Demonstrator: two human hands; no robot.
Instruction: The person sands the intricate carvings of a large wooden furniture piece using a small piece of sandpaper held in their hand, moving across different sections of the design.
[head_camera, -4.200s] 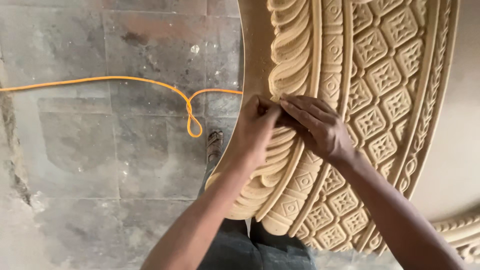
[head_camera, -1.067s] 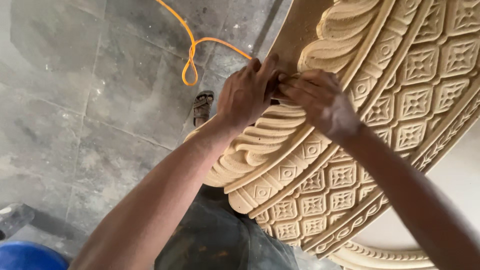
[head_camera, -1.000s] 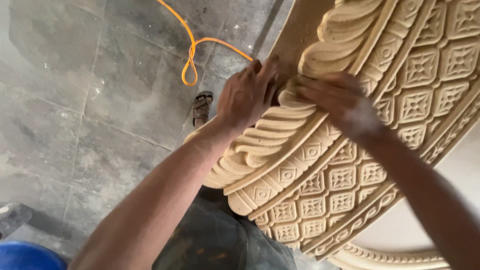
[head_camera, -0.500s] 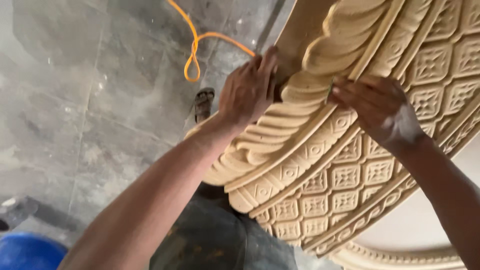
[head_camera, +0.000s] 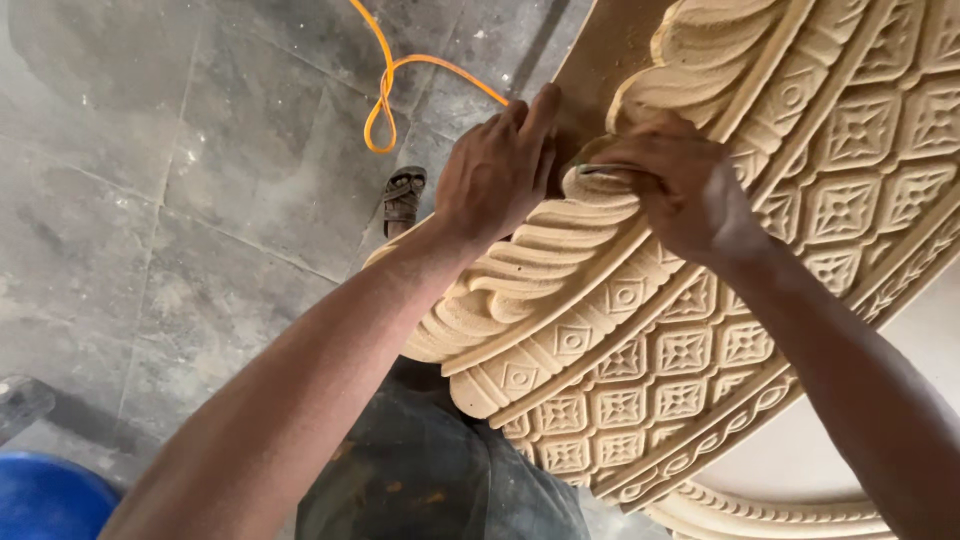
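Note:
A large tan carved panel (head_camera: 700, 330), curved, with rope-like ridges and rows of diamond squares, fills the right of the head view. My left hand (head_camera: 497, 172) presses on its ridged outer edge, fingers bent over the rim. My right hand (head_camera: 680, 190) grips a thin metal carving tool (head_camera: 605, 170), its tip resting in a groove between the ridges, close beside my left fingers. My dark trousers (head_camera: 440, 470) show below the panel.
An orange cord (head_camera: 395, 95) loops over the grey concrete floor (head_camera: 150, 200). A sandalled foot (head_camera: 403, 197) stands by the panel's edge. A blue round container (head_camera: 50, 500) sits at the bottom left. Another carved curved piece (head_camera: 770, 515) lies at the bottom right.
The view has tilted and shifted since the oldest frame. My right hand drew away to the right half a second ago and is now back beside my left hand on the ridges.

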